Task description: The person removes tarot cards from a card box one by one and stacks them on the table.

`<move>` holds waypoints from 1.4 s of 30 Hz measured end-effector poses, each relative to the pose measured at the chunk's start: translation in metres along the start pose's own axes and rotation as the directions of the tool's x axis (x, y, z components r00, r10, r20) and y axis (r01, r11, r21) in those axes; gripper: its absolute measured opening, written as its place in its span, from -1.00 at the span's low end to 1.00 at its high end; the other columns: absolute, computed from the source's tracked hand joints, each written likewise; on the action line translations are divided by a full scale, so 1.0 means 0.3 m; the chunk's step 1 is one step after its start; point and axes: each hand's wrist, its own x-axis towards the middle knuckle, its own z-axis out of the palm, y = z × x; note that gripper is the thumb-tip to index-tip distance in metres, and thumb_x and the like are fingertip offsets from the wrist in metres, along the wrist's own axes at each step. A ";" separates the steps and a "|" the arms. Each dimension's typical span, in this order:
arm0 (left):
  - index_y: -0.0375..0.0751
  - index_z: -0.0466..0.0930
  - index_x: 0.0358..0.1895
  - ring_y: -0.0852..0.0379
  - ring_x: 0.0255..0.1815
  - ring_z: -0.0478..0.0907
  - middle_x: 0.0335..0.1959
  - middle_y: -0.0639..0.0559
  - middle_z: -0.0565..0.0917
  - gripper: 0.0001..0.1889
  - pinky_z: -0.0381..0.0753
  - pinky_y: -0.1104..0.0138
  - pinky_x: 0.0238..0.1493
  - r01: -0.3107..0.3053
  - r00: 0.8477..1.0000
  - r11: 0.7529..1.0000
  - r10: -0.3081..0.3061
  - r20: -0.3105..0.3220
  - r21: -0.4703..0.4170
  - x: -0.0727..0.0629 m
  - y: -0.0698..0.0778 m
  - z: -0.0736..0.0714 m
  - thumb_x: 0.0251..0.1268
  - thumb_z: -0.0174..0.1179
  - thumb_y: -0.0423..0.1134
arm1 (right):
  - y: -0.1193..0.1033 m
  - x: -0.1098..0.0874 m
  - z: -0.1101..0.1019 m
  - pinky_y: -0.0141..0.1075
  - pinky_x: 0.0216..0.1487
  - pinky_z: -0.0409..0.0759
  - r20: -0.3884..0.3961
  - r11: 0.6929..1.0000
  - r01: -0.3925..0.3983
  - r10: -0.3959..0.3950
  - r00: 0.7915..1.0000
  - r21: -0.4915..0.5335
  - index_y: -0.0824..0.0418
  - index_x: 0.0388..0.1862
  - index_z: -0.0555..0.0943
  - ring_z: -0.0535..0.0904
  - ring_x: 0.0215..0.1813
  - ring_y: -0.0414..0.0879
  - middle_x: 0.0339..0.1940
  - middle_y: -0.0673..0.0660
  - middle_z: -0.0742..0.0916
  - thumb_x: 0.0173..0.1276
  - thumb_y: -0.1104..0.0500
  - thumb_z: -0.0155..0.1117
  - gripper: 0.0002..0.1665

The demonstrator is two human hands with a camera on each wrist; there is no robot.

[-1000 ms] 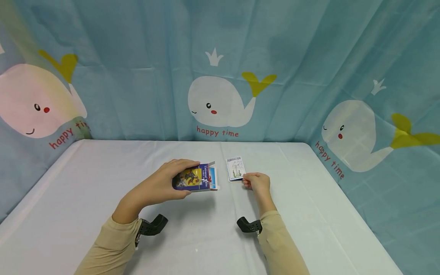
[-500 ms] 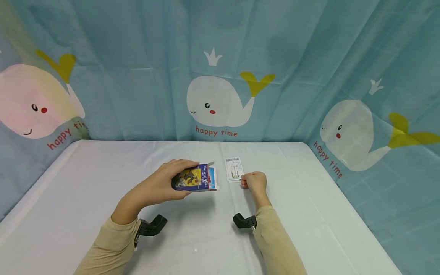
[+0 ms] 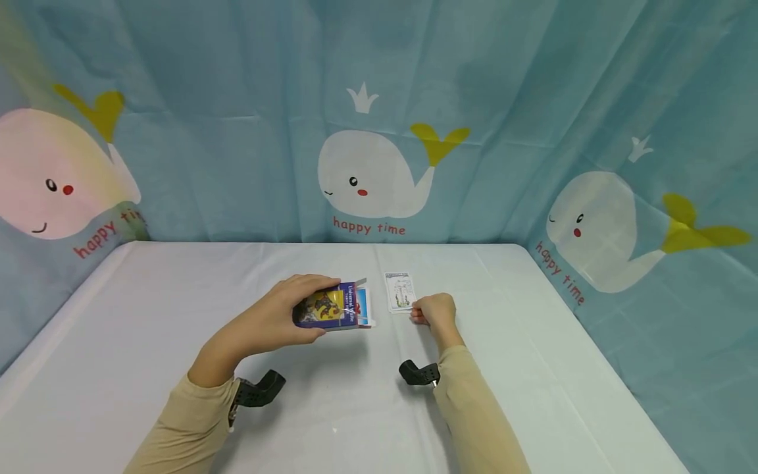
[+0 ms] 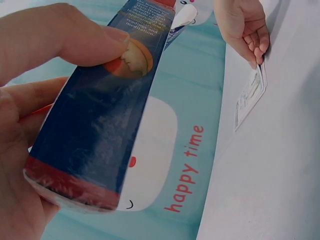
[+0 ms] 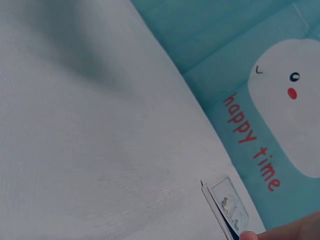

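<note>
My left hand (image 3: 266,322) grips a blue tarot card box (image 3: 328,308) above the table, thumb along one narrow side and fingers on the opposite one. The box's end flap stands open to the right, and a blue-and-white piece (image 3: 362,307) shows inside that end. In the left wrist view, the narrow dark-blue side of the box faces the camera. Right of the box, a small stack of cards (image 3: 400,289) lies face up on the table. My right hand (image 3: 437,313) pinches its near right corner. A thin dark gap shows between cards in the right wrist view.
A white cloth covers the table (image 3: 521,368). Behind it and along the sides hangs a blue curtain (image 3: 249,178) printed with whales. A black wrist camera (image 3: 259,390) sits at the left cuff, another black camera (image 3: 418,373) at the right cuff.
The gap under the top card at the pinched corner has narrowed, and the card lies flatter. My right forearm has shifted slightly forward and left. The left hand keeps its grip on the box.
</note>
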 end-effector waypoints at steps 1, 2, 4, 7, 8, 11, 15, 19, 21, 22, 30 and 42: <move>-0.04 0.40 0.42 -0.06 0.27 0.41 0.36 -0.05 0.49 -0.23 0.41 -0.04 0.16 0.001 1.000 1.000 -0.001 0.000 -0.001 -0.001 0.000 0.000 0.05 0.46 -0.26 | 0.000 -0.001 0.001 -0.50 -0.64 0.53 -0.002 1.000 0.000 0.000 1.000 -0.012 0.63 -0.06 0.53 0.51 -0.78 -0.30 -0.77 0.04 0.59 0.22 0.48 0.22 -0.70; -0.04 0.40 0.42 -0.06 0.26 0.42 0.36 -0.05 0.49 -0.23 0.42 -0.02 0.15 0.000 1.000 1.000 0.000 0.000 -0.003 -0.001 0.000 0.000 0.05 0.46 -0.27 | 0.001 -0.001 0.003 -0.50 -0.64 0.53 -0.005 1.000 0.000 0.000 1.000 -0.022 0.63 -0.07 0.54 0.50 -0.79 -0.30 -0.78 0.04 0.59 0.23 0.48 0.22 -0.70; -0.04 0.40 0.41 -0.06 0.25 0.42 0.36 -0.05 0.49 -0.24 0.43 -0.01 0.13 -0.004 1.000 1.000 0.004 0.000 -0.005 -0.002 0.000 0.001 0.05 0.46 -0.28 | 0.003 -0.002 0.005 -0.49 -0.65 0.53 -0.014 0.999 0.002 -0.003 1.000 -0.039 0.63 -0.09 0.55 0.50 -0.80 -0.29 -0.79 0.05 0.59 0.22 0.48 0.21 -0.72; -0.04 0.40 0.41 -0.05 0.25 0.42 0.34 -0.04 0.50 -0.24 0.45 -0.01 0.13 -0.008 1.000 1.000 0.008 0.002 0.001 -0.001 0.002 0.001 0.05 0.45 -0.28 | 0.004 0.001 0.010 -0.49 -0.65 0.53 -0.021 0.999 0.006 -0.007 1.000 -0.050 0.63 -0.10 0.56 0.50 -0.80 -0.29 -0.79 0.05 0.58 0.20 0.48 0.20 -0.72; -0.04 0.41 0.41 -0.05 0.25 0.42 0.35 -0.04 0.50 -0.24 0.44 -0.01 0.14 -0.009 1.000 1.000 0.009 0.001 0.002 -0.002 0.002 0.001 0.05 0.45 -0.28 | 0.004 0.002 0.011 -0.49 -0.65 0.53 -0.022 0.998 0.009 -0.010 1.000 -0.056 0.64 -0.10 0.55 0.50 -0.80 -0.29 -0.79 0.04 0.58 0.19 0.49 0.19 -0.71; -0.05 0.41 0.41 -0.05 0.26 0.42 0.35 -0.04 0.50 -0.24 0.41 -0.03 0.16 -0.006 1.000 1.000 0.006 0.000 0.003 -0.002 0.005 -0.001 0.05 0.45 -0.28 | 0.000 0.006 0.016 -0.50 -0.66 0.53 -0.030 0.996 0.015 -0.018 0.999 -0.089 0.63 -0.10 0.55 0.50 -0.80 -0.30 -0.80 0.03 0.57 0.15 0.49 0.19 -0.69; -0.03 0.40 0.42 -0.03 0.26 0.42 0.36 -0.04 0.50 -0.23 0.38 -0.04 0.17 -0.001 1.000 1.000 0.001 0.000 0.004 -0.002 0.008 -0.004 0.05 0.45 -0.27 | 0.001 0.009 0.017 -0.50 -0.68 0.51 -0.056 0.993 0.012 -0.018 0.998 -0.115 0.61 -0.14 0.56 0.49 -0.82 -0.30 -0.84 0.03 0.56 0.11 0.50 0.19 -0.70; -0.03 0.40 0.42 -0.04 0.26 0.42 0.36 -0.04 0.50 -0.24 0.38 -0.04 0.18 0.003 1.000 1.000 -0.003 0.001 0.005 -0.002 0.009 -0.005 0.05 0.45 -0.26 | 0.004 0.008 0.018 -0.49 -0.68 0.51 -0.068 0.995 0.016 -0.022 0.997 -0.095 0.62 -0.20 0.59 0.50 -0.82 -0.29 -0.84 0.03 0.57 0.11 0.50 0.20 -0.75; -0.04 0.40 0.42 -0.05 0.27 0.42 0.36 -0.05 0.49 -0.24 0.39 -0.04 0.18 0.005 1.000 1.000 -0.005 0.001 0.005 -0.002 0.009 -0.005 0.05 0.45 -0.26 | 0.006 0.007 0.019 -0.49 -0.68 0.52 -0.066 0.996 0.024 -0.030 0.997 -0.085 0.62 -0.22 0.60 0.50 -0.82 -0.29 -0.84 0.03 0.57 0.12 0.49 0.20 -0.76; -0.05 0.40 0.42 -0.06 0.27 0.42 0.37 -0.06 0.49 -0.24 0.39 -0.04 0.17 0.006 1.000 1.000 -0.006 0.001 0.004 -0.003 0.009 -0.006 0.06 0.45 -0.26 | 0.006 0.007 0.020 -0.49 -0.68 0.52 -0.064 0.996 0.030 -0.035 0.997 -0.083 0.62 -0.22 0.60 0.51 -0.82 -0.29 -0.84 0.03 0.57 0.12 0.48 0.20 -0.76; -0.05 0.41 0.41 -0.04 0.25 0.42 0.36 -0.06 0.50 -0.24 0.40 -0.03 0.16 0.000 1.000 1.000 0.000 -0.003 0.011 -0.006 0.007 -0.006 0.05 0.45 -0.25 | 0.018 -0.008 0.015 -0.49 -0.62 0.56 -0.037 0.994 0.086 -0.088 0.995 -0.069 0.60 -0.20 0.61 0.53 -0.79 -0.31 -0.81 0.01 0.59 0.19 0.44 0.25 -0.77; -0.04 0.41 0.41 -0.05 0.28 0.41 0.35 -0.03 0.50 -0.24 0.37 -0.06 0.20 -0.013 1.000 1.000 0.013 0.003 0.004 -0.001 0.000 0.005 0.06 0.45 -0.24 | 0.047 -0.019 -0.023 -0.47 -0.49 0.62 0.040 0.989 0.124 -0.128 0.991 0.075 0.53 -0.20 0.61 0.61 -0.64 -0.28 -0.69 0.04 0.67 0.27 0.39 0.32 -0.81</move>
